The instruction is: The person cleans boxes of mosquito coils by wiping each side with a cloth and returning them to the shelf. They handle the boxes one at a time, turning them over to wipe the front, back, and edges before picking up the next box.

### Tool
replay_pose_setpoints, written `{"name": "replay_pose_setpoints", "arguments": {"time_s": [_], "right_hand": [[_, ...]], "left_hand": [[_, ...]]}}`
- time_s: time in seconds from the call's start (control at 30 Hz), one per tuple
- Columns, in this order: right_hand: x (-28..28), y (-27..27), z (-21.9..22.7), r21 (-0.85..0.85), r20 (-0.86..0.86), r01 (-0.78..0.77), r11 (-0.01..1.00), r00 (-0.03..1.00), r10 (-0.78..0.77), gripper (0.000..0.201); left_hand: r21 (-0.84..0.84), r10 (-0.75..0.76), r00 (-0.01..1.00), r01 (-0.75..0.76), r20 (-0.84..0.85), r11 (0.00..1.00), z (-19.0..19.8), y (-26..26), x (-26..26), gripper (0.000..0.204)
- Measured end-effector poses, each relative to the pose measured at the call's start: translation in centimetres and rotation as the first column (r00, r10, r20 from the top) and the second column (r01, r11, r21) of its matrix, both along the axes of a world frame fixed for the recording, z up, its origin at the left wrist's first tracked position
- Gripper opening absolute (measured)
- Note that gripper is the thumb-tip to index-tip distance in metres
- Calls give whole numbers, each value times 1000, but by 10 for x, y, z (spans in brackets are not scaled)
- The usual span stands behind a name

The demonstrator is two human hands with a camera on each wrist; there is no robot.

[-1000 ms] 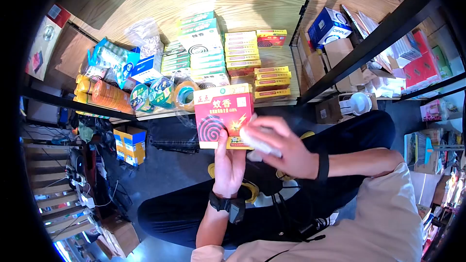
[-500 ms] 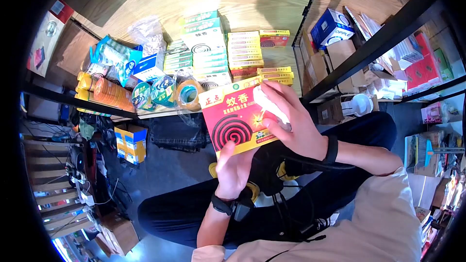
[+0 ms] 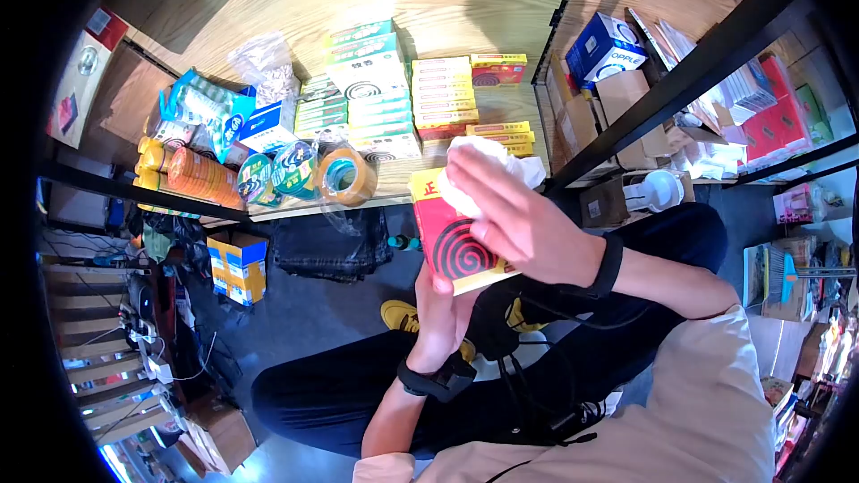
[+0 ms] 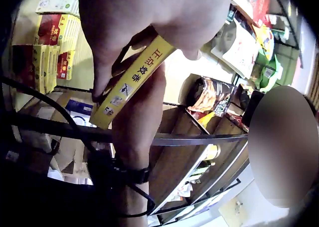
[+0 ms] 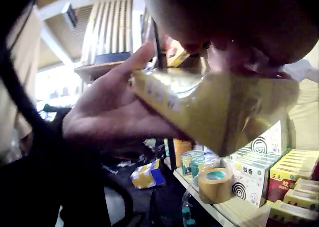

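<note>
My left hand (image 3: 438, 317) grips a red and yellow mosquito coil box (image 3: 455, 240) from below, its thumb along the lower left edge. A black spiral is printed on the front. In the left wrist view the yellow side of the box (image 4: 132, 85) shows between the hands. My right hand (image 3: 541, 237) holds a crumpled white cloth (image 3: 530, 170) against the upper front of the box, covering much of its printing. The box stands tilted in front of the shelf edge. Seen from the right wrist, a yellow face of the box (image 5: 214, 107) is blurred.
On the shelf stand stacked yellow coil boxes (image 3: 445, 94), green and white coil boxes (image 3: 371, 80), a tape roll (image 3: 346, 179) and orange packs (image 3: 201, 177). A black shelf bar (image 3: 671, 80) runs at right. A blue and yellow carton (image 3: 238, 268) sits on the floor.
The white cloth has moved up from the box's lower right to its upper front. The box has shifted right and tilted, with the left hand still gripping it.
</note>
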State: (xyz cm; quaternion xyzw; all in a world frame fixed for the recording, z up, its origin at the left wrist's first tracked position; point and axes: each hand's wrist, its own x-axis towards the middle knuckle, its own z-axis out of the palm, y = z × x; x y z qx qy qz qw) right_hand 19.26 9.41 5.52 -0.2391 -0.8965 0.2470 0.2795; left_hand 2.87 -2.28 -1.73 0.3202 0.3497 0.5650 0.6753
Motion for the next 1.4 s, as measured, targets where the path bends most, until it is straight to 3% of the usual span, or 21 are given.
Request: {"name": "replay_pose_setpoints", "arguments": {"time_s": [0.03, 0.1, 0.23, 0.3, 0.37, 0.43, 0.47, 0.5, 0.57, 0.63, 0.7, 0.77, 0.8, 0.83, 0.93, 1.1, 1.17, 1.2, 1.23, 1.3, 1.4], "right_hand": [[0, -6, -1, -9, -17, -24, 1000, 1000, 24, 72], [-5, -31, -6, -196, 60, -234, 952, 966, 250, 90], [-5, -24, 2, 88, 253, -153, 984, 959, 126, 97], [0, -15, 7, 184, 220, -49, 982, 976, 7, 86], [1, -9, -5, 304, 184, -20, 952, 982, -38, 84], [12, -1, 4, -36, 35, -66, 997, 997, 68, 78], [18, 5, 6, -238, 28, 2, 971, 1000, 5, 71], [20, 11, 6, -108, -106, 121, 987, 985, -133, 54], [29, 24, 23, -379, -1, 262, 888, 959, -283, 43], [29, 29, 27, -669, -144, 151, 728, 935, -325, 39], [24, 28, 26, -700, -189, 84, 709, 936, -297, 42], [19, 24, 18, -781, -201, 40, 623, 929, -312, 42], [22, 28, 9, -699, -87, 95, 709, 973, -216, 44], [22, 28, 3, -699, -82, 93, 709, 974, -209, 44], [18, 35, 2, -751, -50, 147, 644, 960, -276, 39], [26, 45, 36, -589, -332, 222, 777, 810, -484, 33], [19, 25, 38, -383, -247, 299, 874, 879, -408, 42], [13, 16, 40, -92, -123, 220, 971, 965, -230, 49], [5, 7, 39, 186, 52, 73, 980, 995, -84, 57], [-16, -21, 16, 130, 233, -53, 990, 972, 22, 74], [-16, -43, 1, 5, 304, -203, 979, 933, 192, 91]], "left_hand": [[4, 0, 1000, 0, 1, 1000, 6, -1, 3, 101], [-162, 156, 981, -136, 117, 977, 21, -2, 8, 103], [-190, 205, 964, -173, 168, 966, 14, 3, 2, 102], [-94, 120, 963, -100, 242, 991, 16, 6, -2, 108], [-2, 156, 964, -159, 215, 987, 13, 7, -4, 104], [69, 219, 973, -224, 69, 972, 25, 15, -4, 95], [109, 250, 968, -245, -28, 963, 20, 17, -11, 84], [180, 217, 965, -190, -150, 965, 26, 20, -20, 66], [188, 424, 872, -387, -243, 903, 26, 22, -17, 47], [151, 473, 856, -450, -210, 880, 23, 23, -17, 51], [149, 428, 897, -411, -109, 899, 22, 23, -13, 57], [-18, 263, 952, -264, 156, 964, 30, 19, -8, 58], [-96, 243, 956, -229, 167, 969, 33, 15, -5, 56], [-172, 221, 959, -190, 178, 966, 34, 13, -4, 53], [-144, 207, 928, -170, 308, 975, 28, 14, -10, 53], [-85, 255, 917, -240, 306, 967, 32, 14, -16, 51], [-64, 270, 923, -262, 274, 963, 28, 13, -15, 50], [-55, 263, 925, -258, 273, 965, 24, 13, -14, 51], [-49, 253, 929, -250, 271, 967, 20, 11, -12, 51], [-18, 235, 937, -238, 258, 971, 10, 8, -12, 55], [17, 193, 969, -198, 152, 980, 7, 7, -13, 66]]}}
